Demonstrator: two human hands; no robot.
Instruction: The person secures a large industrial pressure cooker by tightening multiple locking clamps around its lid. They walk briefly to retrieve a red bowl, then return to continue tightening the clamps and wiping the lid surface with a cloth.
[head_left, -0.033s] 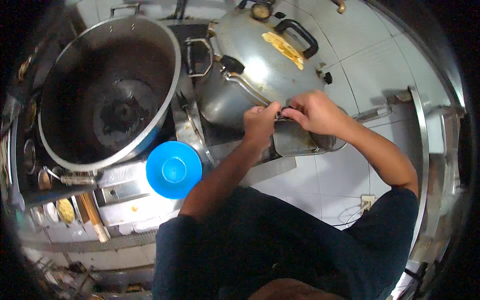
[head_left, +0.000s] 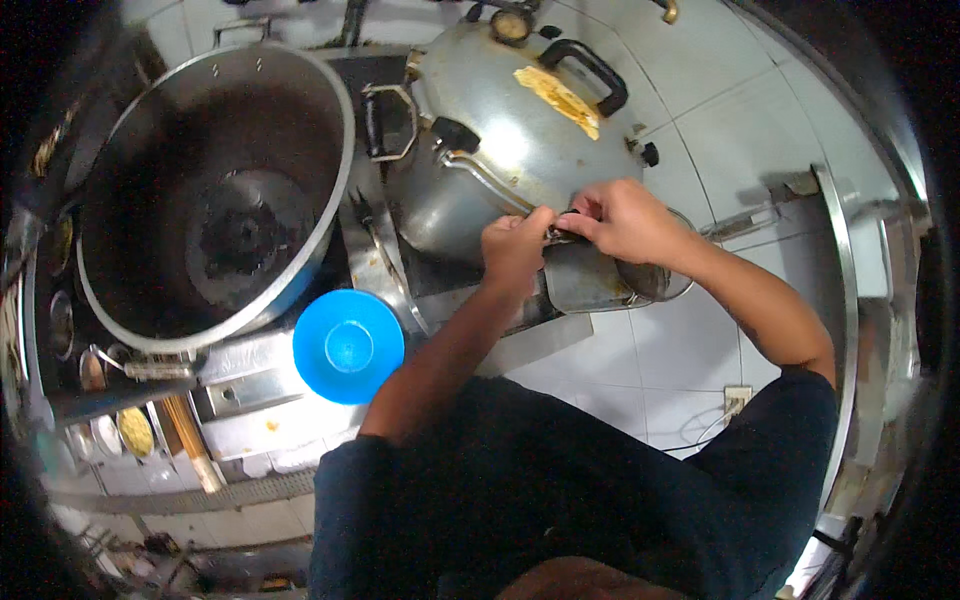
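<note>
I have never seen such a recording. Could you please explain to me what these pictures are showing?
Here a person works bare-handed, without any machine. A wide fisheye camera on the head looks down, so straight edges look bent. On the left stands a large open pot; right of it, a lidded metal pot; nearer the person, a blue bowl. At the lidded metal pot's near edge, the right hand pinches a small dark part; the left hand is beside it, its grip hidden.

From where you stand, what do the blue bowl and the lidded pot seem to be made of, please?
Blue bowl: probably smooth plastic, given its even, bright colour. Lidded pot: bare metal, perhaps aluminium, satin silver with a bright highlight.
</note>
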